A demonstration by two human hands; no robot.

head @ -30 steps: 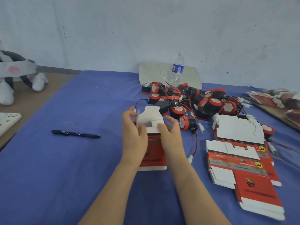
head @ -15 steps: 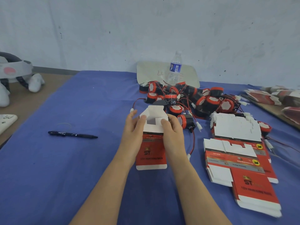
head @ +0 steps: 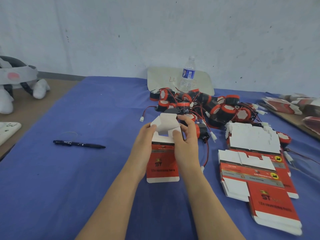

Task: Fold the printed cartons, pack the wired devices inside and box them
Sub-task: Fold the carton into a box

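Observation:
A red printed carton (head: pixel 162 163) stands opened up in the middle of the blue table, its white end flaps raised at the far end. My left hand (head: pixel 144 146) grips its left side with the thumb on a white flap. My right hand (head: pixel 187 142) grips the right side, thumb pressing a flap inward. Behind lies a heap of black and red wired devices (head: pixel 204 108) with red leads and white plugs. To the right sits a stack of flat printed cartons (head: pixel 256 174).
A black pen (head: pixel 78 144) lies left of the carton. A water bottle (head: pixel 187 75) stands by the wall before a pale board (head: pixel 162 78). More flat cartons (head: pixel 287 106) lie far right. A white headset (head: pixel 15 78) rests far left.
The carton's far end has opened into a box shape and both thumbs have shifted onto the white flaps. The view moved slightly closer.

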